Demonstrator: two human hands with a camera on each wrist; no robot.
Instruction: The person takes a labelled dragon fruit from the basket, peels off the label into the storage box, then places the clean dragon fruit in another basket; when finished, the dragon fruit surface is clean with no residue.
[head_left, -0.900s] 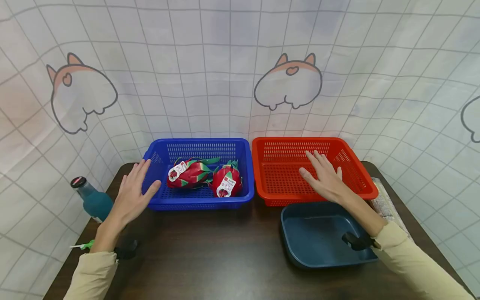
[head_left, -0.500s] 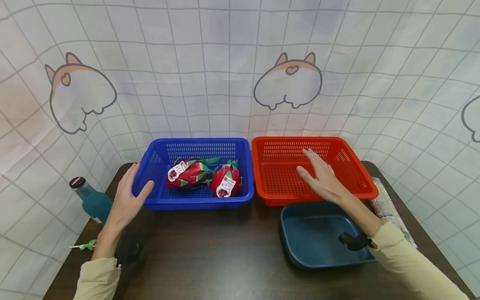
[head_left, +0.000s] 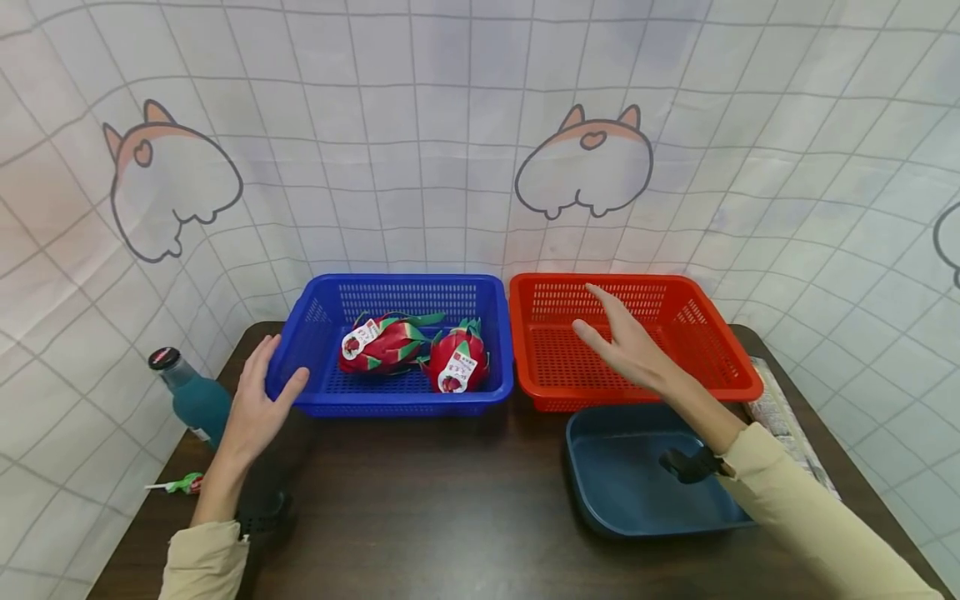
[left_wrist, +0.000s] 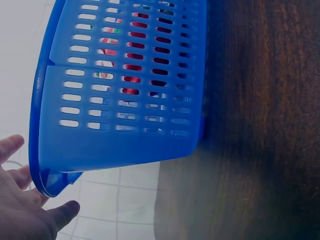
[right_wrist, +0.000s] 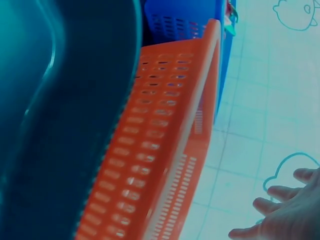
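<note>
My left hand is at the left end of a blue plastic basket, fingers extended and thumb spread apart. In the left wrist view that hand is beside the basket's corner rim; contact is unclear. Two red dragon fruits lie in the blue basket: one on its side, the other to its right, both with white labels. Over a red basket hovers my right hand, fingers straight and holding nothing. The right wrist view shows this hand apart from the red basket's rim.
A dark blue tray stands before the red basket, under my right forearm. At the left edge are a teal bottle with a dark cap and a lollipop. Folded newspaper lies at the right edge. A patterned white curtain hangs behind.
My left hand has drawn back slightly from over the blue basket's left end to beside its rim. The right hand has shifted left above the red basket. Both baskets and the fruits stay put.
</note>
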